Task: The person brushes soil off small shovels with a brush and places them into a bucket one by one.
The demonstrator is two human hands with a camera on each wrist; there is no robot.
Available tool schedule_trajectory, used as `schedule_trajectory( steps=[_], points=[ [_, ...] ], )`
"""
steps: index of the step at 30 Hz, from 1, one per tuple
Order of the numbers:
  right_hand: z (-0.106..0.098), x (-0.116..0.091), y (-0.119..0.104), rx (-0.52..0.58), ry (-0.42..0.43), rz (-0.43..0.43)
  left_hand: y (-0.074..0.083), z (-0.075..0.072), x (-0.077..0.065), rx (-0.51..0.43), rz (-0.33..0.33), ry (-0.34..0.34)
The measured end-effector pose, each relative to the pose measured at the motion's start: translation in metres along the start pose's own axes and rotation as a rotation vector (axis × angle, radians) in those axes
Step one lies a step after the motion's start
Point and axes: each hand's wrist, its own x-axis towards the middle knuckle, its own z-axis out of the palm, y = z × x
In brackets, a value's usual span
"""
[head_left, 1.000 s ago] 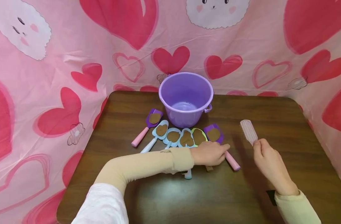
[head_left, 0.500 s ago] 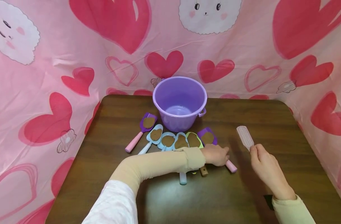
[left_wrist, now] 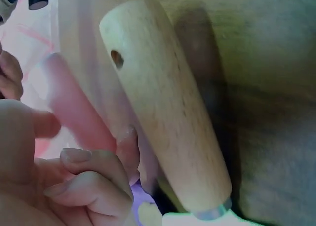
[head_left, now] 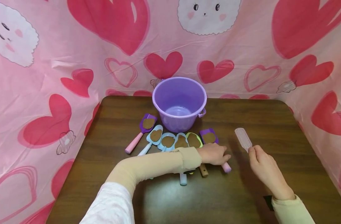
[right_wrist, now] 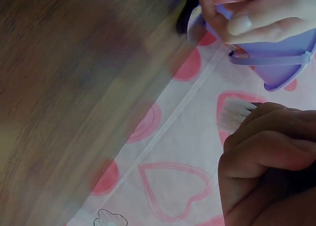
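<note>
A row of small shovels with brown patches on their blades fans out on the table. At its right end, my left hand [head_left: 213,154] pinches the pink handle [left_wrist: 81,107] of a purple shovel [head_left: 209,136]. Beside that hand lies a green-bladed shovel [head_left: 194,140] with a wooden handle [left_wrist: 163,102]. My left forearm covers parts of several handles. Out to the right, my right hand [head_left: 267,169] grips a brush [head_left: 243,138] by its handle, bristle end pointing away from me. The right wrist view shows its pale bristles [right_wrist: 236,115] past my curled fingers.
A purple bucket [head_left: 180,121] stands behind the shovels, with only a few dark specks inside. Another purple shovel [head_left: 148,124] with a pink handle lies at the row's left end. A pink heart-print cloth [head_left: 122,73] hangs around the brown table [head_left: 164,202]. A black patch lies near my right wrist.
Over the last half second my left hand has shifted a little left, and the pink handle's end has swung left with it. The brush has dipped slightly left. The head view has tilted and turned slightly.
</note>
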Motion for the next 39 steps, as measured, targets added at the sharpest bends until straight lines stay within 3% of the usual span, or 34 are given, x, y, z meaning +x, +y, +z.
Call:
schedule_trajectory(
  steps=[8,13,19,24,27,30,32,34,39],
  points=[
    [0.000,-0.001,-0.001,0.014,-0.013,0.004,-0.014,-0.008,-0.006,-0.053,0.026,-0.006],
    [0.002,-0.004,0.000,0.017,-0.010,0.003,-0.028,-0.017,-0.014,-0.112,0.076,-0.010],
    [0.004,-0.007,0.001,0.024,0.001,-0.008,-0.051,-0.033,-0.035,-0.210,0.144,-0.011],
    [0.005,-0.007,0.001,0.028,0.001,-0.022,-0.067,-0.043,-0.058,-0.293,0.217,0.036],
    [0.006,-0.007,0.000,0.032,-0.012,-0.031,-0.073,-0.045,-0.070,-0.365,0.218,0.054],
    [0.008,-0.007,-0.001,0.036,-0.018,-0.037,-0.076,-0.045,-0.078,-0.335,0.180,0.102],
    [0.009,-0.007,-0.002,0.038,-0.016,-0.041,-0.076,-0.044,-0.080,-0.250,0.162,0.152],
    [0.009,-0.006,-0.004,0.038,-0.010,-0.048,-0.077,-0.042,-0.082,-0.181,0.163,0.193],
    [0.013,-0.002,-0.011,0.051,0.002,-0.066,-0.078,-0.037,-0.087,-0.122,0.173,0.255]
  ],
)
